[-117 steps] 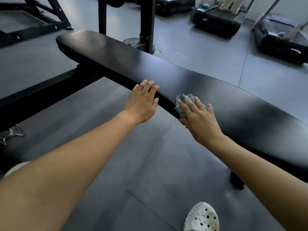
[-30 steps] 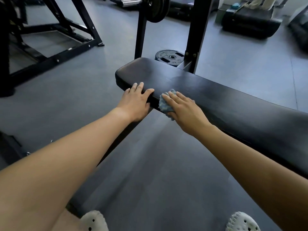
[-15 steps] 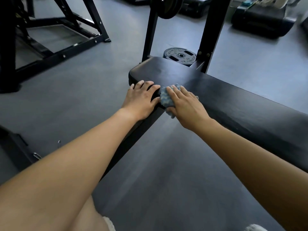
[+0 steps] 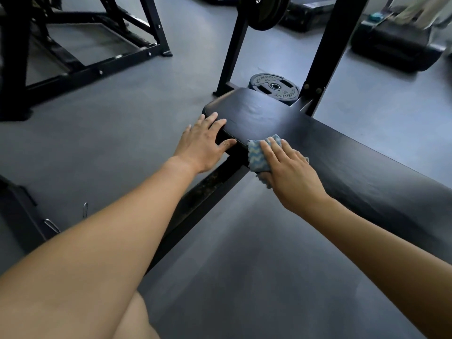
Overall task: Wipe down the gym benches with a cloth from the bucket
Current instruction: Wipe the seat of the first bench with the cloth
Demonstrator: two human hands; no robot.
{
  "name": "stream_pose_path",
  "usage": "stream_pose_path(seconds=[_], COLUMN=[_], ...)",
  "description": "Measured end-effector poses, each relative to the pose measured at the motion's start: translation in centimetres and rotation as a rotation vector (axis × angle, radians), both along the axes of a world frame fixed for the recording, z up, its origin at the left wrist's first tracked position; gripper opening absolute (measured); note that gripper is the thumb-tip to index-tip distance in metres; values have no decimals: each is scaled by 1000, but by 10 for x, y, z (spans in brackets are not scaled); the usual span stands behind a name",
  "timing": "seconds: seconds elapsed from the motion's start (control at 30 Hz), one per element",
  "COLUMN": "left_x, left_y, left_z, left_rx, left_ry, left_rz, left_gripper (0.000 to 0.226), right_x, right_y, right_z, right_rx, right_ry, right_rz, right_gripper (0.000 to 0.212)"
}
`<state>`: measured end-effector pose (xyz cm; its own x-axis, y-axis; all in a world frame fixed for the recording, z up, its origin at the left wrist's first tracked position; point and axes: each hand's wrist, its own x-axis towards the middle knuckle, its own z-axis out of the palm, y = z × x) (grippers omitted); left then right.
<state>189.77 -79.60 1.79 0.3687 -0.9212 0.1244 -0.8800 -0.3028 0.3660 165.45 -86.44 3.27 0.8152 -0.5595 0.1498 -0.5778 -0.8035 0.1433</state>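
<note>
A long black padded gym bench (image 4: 354, 165) runs from the middle of the view to the right edge. My right hand (image 4: 291, 171) presses a blue and white patterned cloth (image 4: 258, 157) against the bench's near edge, close to its left end; its fingers lie flat on the cloth while the thumb side is hidden underneath. My left hand (image 4: 204, 143) rests with straight fingers on the bench's left end corner, a little left of the cloth. No bucket is in view.
Two black rack uprights (image 4: 327, 50) stand behind the bench end, with a loaded plate (image 4: 266, 11) on the bar above. A weight plate (image 4: 274, 88) lies on the grey floor. A black steel frame (image 4: 93, 62) is at upper left, dark machines (image 4: 396, 42) at upper right.
Both hands and the cloth have slid left along the bench, from its middle to its left end. The cloth has spread out flatter under my right hand.
</note>
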Motion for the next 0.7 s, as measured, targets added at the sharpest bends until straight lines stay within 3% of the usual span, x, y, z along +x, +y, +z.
stream_pose_path(seconds=[0.3, 0.5, 0.7], left_x=[14, 18, 16], left_y=[-6, -4, -6], left_z=[-8, -8, -12], left_rx=[-54, -70, -119], left_ry=[47, 74, 146], left_rz=[35, 18, 28], left_gripper=[54, 55, 54], right_x=[100, 53, 43], right_y=[-21, -13, -9], right_z=[5, 5, 0], right_rx=[61, 7, -26], right_ry=[-12, 60, 96], right_rz=[59, 188, 154], right_gripper=[70, 72, 79])
